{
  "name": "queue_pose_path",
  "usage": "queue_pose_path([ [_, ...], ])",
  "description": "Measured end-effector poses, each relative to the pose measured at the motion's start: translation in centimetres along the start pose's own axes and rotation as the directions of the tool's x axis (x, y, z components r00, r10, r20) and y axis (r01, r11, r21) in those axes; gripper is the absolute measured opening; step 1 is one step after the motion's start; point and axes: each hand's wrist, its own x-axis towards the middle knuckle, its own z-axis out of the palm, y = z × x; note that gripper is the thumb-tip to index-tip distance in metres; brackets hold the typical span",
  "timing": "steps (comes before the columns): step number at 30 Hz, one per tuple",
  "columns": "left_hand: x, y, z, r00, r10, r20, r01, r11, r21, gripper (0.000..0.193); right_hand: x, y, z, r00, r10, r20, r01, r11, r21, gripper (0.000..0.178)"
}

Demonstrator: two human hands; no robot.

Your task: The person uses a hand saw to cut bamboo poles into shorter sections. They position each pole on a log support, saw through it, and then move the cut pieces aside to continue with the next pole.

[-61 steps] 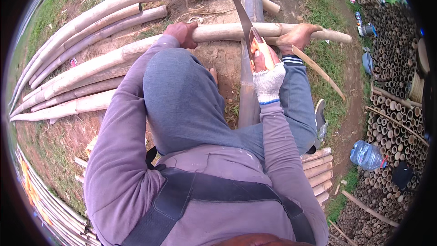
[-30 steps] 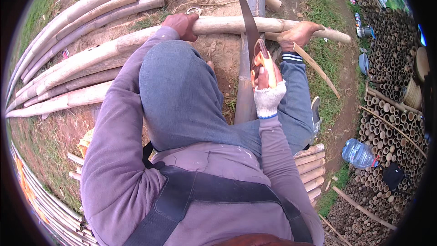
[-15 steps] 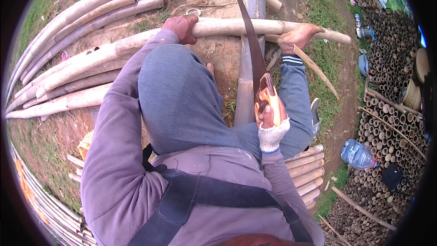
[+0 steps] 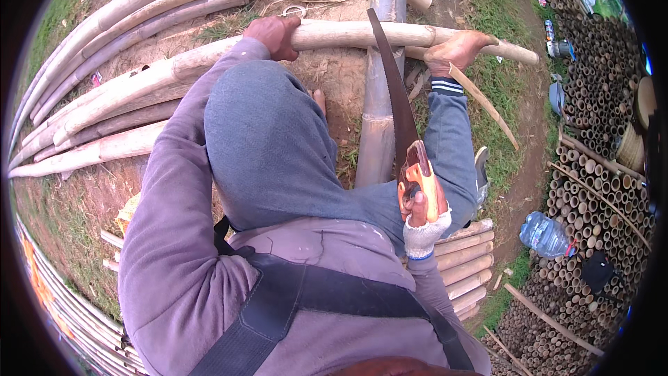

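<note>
My left hand, bare, is closed round a pale bamboo pole that lies across the far part of the view. In a white fingerless glove, my right hand grips the orange and brown handle of a handsaw. The saw's long dark blade points away from me and crosses the pole near its tip; whether its teeth are in the bamboo, I cannot tell. Under the pole runs a thick grey bamboo. My bare right foot rests against the pole, right of the blade.
Several long bamboo poles lie at the left. Stacked cut bamboo pieces fill the right side, with a clear plastic bottle beside them. A bamboo slat seat is under me. A thin bamboo strip lies by my foot.
My right hand has drawn the saw back toward me and slightly right, so the blade's tip is nearer the pole. My left hand keeps its hold on the pole.
</note>
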Motion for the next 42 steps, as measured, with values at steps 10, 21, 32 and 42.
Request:
queue_pose_path([
  [10, -0.5, -0.1, -0.6, 0.997, 0.009, -0.079, -0.008, 1.0, 0.01, 0.076, 13.1, 3.3, 6.7, 0.986, -0.168, 0.015, 0.169, 0.982, -0.084, 0.042],
  [21, -0.4, 1.1, -0.9, 0.999, -0.004, -0.038, 0.004, 1.0, -0.014, 0.077, 14.2, 3.4, 7.8, 0.982, -0.183, -0.044, 0.182, 0.983, -0.023, 0.042],
  [32, -0.4, 0.2, 0.0, 0.998, 0.011, -0.056, -0.014, 0.999, -0.04, 0.072, -1.1, -0.1, 0.8, 0.998, 0.055, -0.026, -0.057, 0.997, -0.054, 0.055],
  [42, -0.5, 1.0, -1.1, 0.999, 0.029, -0.029, -0.03, 0.999, -0.014, 0.078, 16.0, 4.4, 9.4, 0.981, -0.184, -0.056, 0.187, 0.982, 0.043, 0.038],
])
